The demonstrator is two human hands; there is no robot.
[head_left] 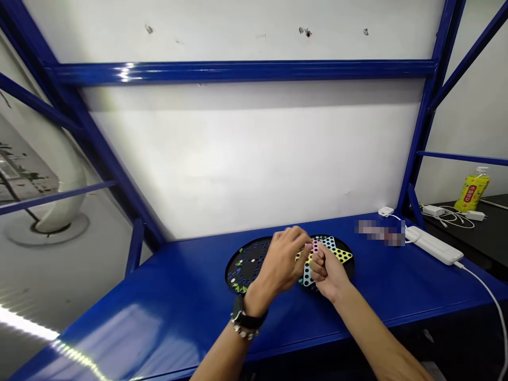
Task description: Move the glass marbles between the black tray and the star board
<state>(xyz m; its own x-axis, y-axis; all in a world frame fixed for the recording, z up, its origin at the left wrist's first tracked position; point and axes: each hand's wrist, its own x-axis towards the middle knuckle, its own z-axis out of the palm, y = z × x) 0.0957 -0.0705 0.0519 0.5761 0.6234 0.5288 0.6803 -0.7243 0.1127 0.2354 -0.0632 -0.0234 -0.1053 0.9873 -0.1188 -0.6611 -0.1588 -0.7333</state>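
Here, a Chinese checkers board (pixel 343 256) on the blue tabletop (pixel 190 296) is partly hidden by the left hand (pixel 283 259), fingers bent, and right hand (pixel 330 272), fingers curled; whether anything is gripped cannot be told.

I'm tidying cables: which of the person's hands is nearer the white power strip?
Right. The right hand is at the Chinese checkers board, left of the white power strip; the left hand is farther left, beyond the right one.
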